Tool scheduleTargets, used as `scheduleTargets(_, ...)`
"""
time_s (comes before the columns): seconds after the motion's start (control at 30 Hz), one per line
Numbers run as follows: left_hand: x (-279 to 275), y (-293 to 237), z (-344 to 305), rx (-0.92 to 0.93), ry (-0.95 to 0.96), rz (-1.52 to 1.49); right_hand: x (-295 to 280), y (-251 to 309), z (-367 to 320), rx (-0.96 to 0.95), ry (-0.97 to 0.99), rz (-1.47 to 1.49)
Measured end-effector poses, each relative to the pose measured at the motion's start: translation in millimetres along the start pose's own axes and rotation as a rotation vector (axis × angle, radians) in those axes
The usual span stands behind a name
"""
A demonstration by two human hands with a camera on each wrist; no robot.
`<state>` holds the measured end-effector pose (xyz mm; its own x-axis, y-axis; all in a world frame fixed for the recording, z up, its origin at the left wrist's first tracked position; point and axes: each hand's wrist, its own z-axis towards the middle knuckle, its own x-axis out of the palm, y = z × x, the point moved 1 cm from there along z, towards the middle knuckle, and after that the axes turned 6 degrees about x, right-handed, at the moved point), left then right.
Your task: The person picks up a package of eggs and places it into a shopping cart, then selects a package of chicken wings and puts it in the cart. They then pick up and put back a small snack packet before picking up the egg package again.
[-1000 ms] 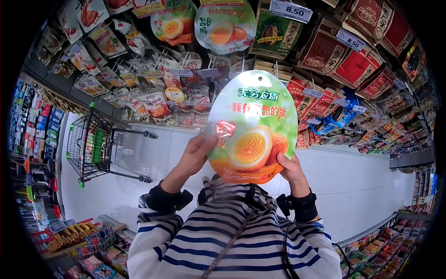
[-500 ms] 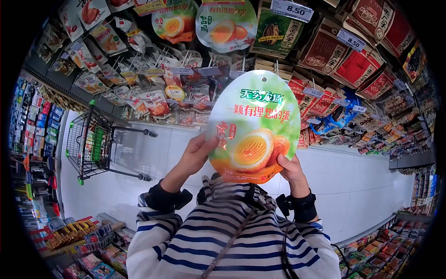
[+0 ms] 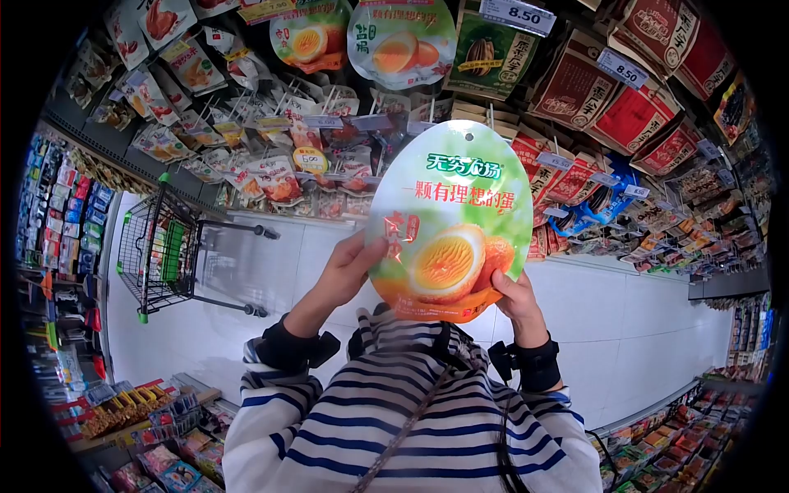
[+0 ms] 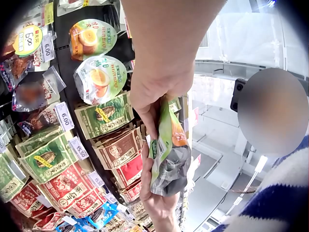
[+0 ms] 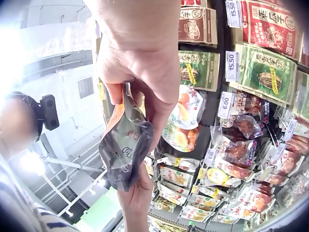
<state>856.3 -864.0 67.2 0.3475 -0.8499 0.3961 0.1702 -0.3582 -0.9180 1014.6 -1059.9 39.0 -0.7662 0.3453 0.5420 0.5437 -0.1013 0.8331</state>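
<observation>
An egg-shaped snack pouch [image 3: 460, 214], printed with a halved egg on green and orange, is held upright in front of the chest. My left hand [image 3: 348, 264] grips its left edge, thumb on the printed front. At the lower right edge my right hand [image 3: 518, 300] pinches the pouch, thumb also on the front. The left wrist view shows the pouch [image 4: 171, 154] from its edge, between both hands. In the right wrist view the dark, clear-looking bottom of the pouch [image 5: 126, 150] shows, with the right hand's fingers behind it.
Similar egg pouches [image 3: 403, 45] hang on the rack ahead, beside a green seed bag [image 3: 491, 57] and red-brown seed bags [image 3: 575, 82]. Price tags [image 3: 516, 16] line the shelf edges. A black and green shopping cart [image 3: 164, 251] stands on the pale floor [image 3: 625, 329] at the left.
The pouch has tilted slightly, shifting a little to the right and up, and glare has left its red lettering. Both hands keep their hold.
</observation>
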Motion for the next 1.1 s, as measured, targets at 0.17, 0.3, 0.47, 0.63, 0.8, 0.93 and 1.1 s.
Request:
scheduleTargets(0.17, -0.3, 0.4, -0.2, 0.007, 0.007, -0.019, -0.2, -0.2, 0.1, 0.001, 0.001, 0.008)
scheduleTargets(0.3, -0.5, 0.2, -0.3, -0.003, 0.009, -0.022, -1.2, -1.2, -0.1, -0.005, 0.003, 0.008)
scheduleTargets(0.47, 0.0, 1.0, -0.5, -0.01, -0.002, -0.018, -2.1, -2.1, -0.8, 0.01, 0.001, 0.015)
scheduleTargets(0.63, -0.3, 1.5, -0.5, -0.009, 0.0, -0.013, -1.2, -1.6, -0.8, 0.01, -0.011, 0.018)
scheduleTargets(0.8, -1.9, 2.6, -0.9, -0.024, -0.004, 0.005, -1.7, -2.5, -0.3, 0.004, -0.027, 0.01)
scheduleTargets(0.93, -2.0, 3.4, -0.5, -0.019, 0.004, 0.013, -0.8, -2.2, 0.0, 0.005, -0.015, 0.028)
scheduleTargets(1.1, -0.5, 1.9, -0.9, -0.001, 0.027, 0.042, -4.5, -5.5, -1.5, 0.009, -0.002, 0.049)
